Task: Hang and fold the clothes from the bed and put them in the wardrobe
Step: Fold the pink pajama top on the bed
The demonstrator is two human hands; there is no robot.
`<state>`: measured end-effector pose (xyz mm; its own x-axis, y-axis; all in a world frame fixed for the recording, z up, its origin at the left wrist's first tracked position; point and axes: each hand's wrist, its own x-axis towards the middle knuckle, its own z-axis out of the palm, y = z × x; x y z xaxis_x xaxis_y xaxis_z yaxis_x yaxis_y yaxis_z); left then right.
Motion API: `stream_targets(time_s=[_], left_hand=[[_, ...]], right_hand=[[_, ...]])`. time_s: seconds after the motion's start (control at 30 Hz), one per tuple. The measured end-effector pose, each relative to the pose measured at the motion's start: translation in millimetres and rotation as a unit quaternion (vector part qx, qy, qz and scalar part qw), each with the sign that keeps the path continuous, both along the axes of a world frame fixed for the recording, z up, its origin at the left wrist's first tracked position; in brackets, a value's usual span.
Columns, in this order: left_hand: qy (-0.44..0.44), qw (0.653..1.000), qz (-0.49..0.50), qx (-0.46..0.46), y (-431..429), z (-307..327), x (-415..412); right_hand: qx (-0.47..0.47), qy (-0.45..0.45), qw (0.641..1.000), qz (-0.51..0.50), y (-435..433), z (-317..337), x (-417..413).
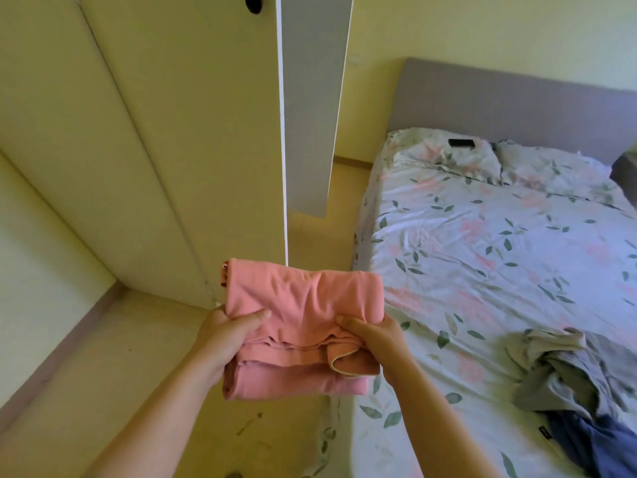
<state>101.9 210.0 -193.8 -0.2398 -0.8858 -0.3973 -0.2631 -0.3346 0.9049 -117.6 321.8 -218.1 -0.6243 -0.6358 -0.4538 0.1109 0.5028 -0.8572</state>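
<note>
- A folded pink garment (303,322) is held in the air between the wardrobe (144,139) and the bed (482,253).
- The left hand (227,334) grips its left edge, thumb on top; the right hand (374,334) pinches the right edge, fingers curled underneath.
- An open wardrobe door (313,98) stands just beyond the garment.
- Grey clothes (558,370) and blue clothes (593,443) lie crumpled on the floral bedsheet.

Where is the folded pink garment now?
Head view, lower centre: folded pink garment gripped by left hand and right hand, before the wardrobe door, left of the bed.
</note>
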Motion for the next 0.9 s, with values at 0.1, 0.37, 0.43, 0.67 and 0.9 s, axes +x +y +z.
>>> stream_targets(time_s=[0.1,0.37,0.43,0.67,0.9], left_hand=[[0.013,0.999,-0.043,-0.002,-48.1,0.9,6.6],[0.01,0.989,-0.145,0.007,-129.9,4.5,2.0],[0.014,0.984,-0.176,0.01,-142.0,5.5,-10.9],[0.006,0.972,-0.235,-0.004,-170.7,9.5,-87.2],[0.009,0.97,-0.241,-0.031,-199.9,17.9,-178.5]], right_hand=[[-0.006,0.004,0.999,-0.048,-28.9,0.7,15.6],[0.002,0.025,0.99,-0.138,-67.8,17.6,42.8],[0.002,0.034,0.985,-0.167,-71.0,22.1,38.7],[0.003,0.051,0.968,-0.244,-79.9,25.6,-9.7],[-0.006,0.06,0.962,-0.267,-107.6,28.9,-93.8]])
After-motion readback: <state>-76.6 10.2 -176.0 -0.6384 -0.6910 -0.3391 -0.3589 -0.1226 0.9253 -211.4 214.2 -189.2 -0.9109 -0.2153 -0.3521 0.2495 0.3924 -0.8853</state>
